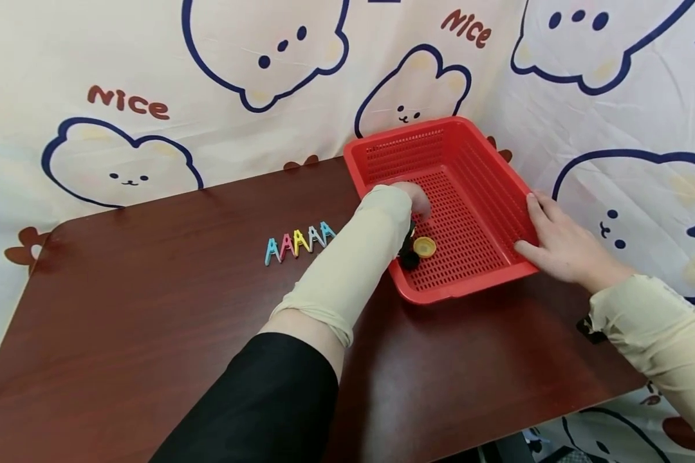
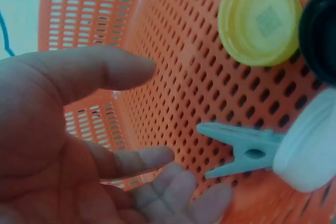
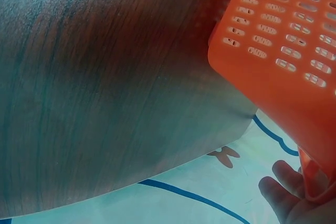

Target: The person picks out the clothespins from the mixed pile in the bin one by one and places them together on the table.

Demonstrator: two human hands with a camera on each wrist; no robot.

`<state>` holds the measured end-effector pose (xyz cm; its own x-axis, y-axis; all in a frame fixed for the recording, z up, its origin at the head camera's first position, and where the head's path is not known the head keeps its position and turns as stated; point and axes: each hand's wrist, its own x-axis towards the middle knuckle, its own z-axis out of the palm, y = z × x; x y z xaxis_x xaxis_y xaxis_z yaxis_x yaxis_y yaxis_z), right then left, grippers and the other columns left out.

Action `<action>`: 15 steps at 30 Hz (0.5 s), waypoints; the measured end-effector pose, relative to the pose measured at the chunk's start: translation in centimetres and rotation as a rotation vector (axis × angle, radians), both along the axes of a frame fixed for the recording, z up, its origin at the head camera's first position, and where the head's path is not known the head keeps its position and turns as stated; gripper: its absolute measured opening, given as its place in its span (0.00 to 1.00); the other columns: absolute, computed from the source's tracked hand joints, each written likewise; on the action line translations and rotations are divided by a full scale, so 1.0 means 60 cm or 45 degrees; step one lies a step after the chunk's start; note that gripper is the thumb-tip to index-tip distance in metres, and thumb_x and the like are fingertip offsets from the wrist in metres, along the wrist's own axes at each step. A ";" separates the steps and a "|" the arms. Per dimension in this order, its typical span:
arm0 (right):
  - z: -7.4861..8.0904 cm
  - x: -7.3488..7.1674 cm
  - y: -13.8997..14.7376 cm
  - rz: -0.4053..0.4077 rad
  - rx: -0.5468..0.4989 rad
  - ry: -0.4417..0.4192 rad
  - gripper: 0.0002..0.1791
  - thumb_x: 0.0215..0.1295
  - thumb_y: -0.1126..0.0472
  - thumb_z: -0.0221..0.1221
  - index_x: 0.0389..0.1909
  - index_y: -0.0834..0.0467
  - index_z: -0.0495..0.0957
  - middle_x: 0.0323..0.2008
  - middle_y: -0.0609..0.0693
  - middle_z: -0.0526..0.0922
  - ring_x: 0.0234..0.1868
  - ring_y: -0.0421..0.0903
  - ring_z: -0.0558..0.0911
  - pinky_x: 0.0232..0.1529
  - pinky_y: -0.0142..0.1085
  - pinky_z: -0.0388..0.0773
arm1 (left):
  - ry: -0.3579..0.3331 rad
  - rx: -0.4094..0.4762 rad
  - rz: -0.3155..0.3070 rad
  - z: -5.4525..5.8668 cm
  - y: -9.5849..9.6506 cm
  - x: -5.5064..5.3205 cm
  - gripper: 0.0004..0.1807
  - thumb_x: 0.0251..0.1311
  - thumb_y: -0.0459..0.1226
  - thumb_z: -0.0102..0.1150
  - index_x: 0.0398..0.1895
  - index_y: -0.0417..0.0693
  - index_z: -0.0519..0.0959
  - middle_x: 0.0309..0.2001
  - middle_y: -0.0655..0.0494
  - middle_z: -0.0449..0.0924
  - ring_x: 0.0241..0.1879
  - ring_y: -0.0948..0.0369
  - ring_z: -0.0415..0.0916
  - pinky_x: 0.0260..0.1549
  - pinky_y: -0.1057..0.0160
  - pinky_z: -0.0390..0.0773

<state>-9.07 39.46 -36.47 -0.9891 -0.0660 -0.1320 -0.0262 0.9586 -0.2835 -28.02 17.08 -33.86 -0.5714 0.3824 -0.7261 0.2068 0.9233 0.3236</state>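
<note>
A red slotted plastic basket (image 1: 469,212) stands tilted up at the back right of the table. My right hand (image 1: 562,241) grips its right rim, thumb over the edge and fingers outside. Inside the basket is my left hand (image 1: 415,198), partly hidden behind its sleeve in the head view. In the left wrist view the thumb and fingers of that hand are spread, with nothing between them. Just beyond the fingertips lies a pale blue-grey clothespin (image 2: 268,144), touching a white cap (image 2: 310,142). A yellow cap (image 2: 260,19) and a black cap (image 2: 321,35) lie close by.
Several clothespins (image 1: 300,242) in blue, pink, yellow and white stand in a slanting row on the dark brown table (image 1: 150,308), left of the basket. A patterned cloth (image 1: 255,141) hangs behind the table and to its right. A small black object (image 1: 589,330) lies near the right sleeve.
</note>
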 end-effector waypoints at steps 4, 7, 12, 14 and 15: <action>0.013 -0.007 -0.006 0.016 0.024 0.011 0.49 0.74 0.51 0.51 0.81 0.66 0.32 0.79 0.71 0.40 0.71 0.73 0.57 0.58 0.71 0.68 | -0.007 -0.030 0.087 -0.061 0.022 -0.051 0.10 0.70 0.41 0.65 0.52 0.55 0.84 0.52 0.56 0.75 0.44 0.58 0.72 0.36 0.59 0.74; 0.019 -0.013 -0.010 0.023 0.042 0.024 0.49 0.74 0.51 0.51 0.81 0.67 0.32 0.79 0.71 0.41 0.71 0.73 0.57 0.59 0.71 0.68 | 0.006 -0.054 0.156 -0.090 0.031 -0.073 0.07 0.68 0.39 0.66 0.47 0.56 0.85 0.47 0.57 0.76 0.41 0.57 0.73 0.34 0.57 0.75; 0.018 -0.014 -0.008 0.021 0.053 -0.003 0.49 0.75 0.51 0.51 0.80 0.69 0.32 0.78 0.73 0.40 0.72 0.74 0.54 0.61 0.72 0.64 | 0.039 -0.094 0.148 -0.121 0.040 -0.091 0.02 0.66 0.41 0.68 0.40 0.57 0.87 0.45 0.56 0.78 0.40 0.56 0.76 0.31 0.55 0.78; 0.015 -0.012 -0.007 0.016 0.050 -0.023 0.49 0.75 0.51 0.51 0.80 0.69 0.31 0.78 0.73 0.39 0.72 0.75 0.54 0.61 0.72 0.64 | 0.030 -0.091 0.227 -0.105 0.036 -0.069 0.04 0.65 0.42 0.69 0.40 0.56 0.87 0.45 0.55 0.78 0.41 0.56 0.76 0.34 0.55 0.79; 0.014 -0.011 -0.007 0.013 0.051 -0.030 0.49 0.75 0.51 0.51 0.79 0.69 0.31 0.78 0.74 0.39 0.72 0.75 0.54 0.61 0.72 0.64 | 0.032 -0.104 0.239 -0.095 0.033 -0.057 0.05 0.63 0.42 0.70 0.41 0.56 0.87 0.45 0.55 0.78 0.42 0.56 0.75 0.36 0.55 0.79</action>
<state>-9.71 39.04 -35.63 -0.9850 -0.0704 -0.1576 -0.0299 0.9688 -0.2459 -31.42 19.09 -39.53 -0.6452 0.2079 -0.7352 0.0352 0.9693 0.2432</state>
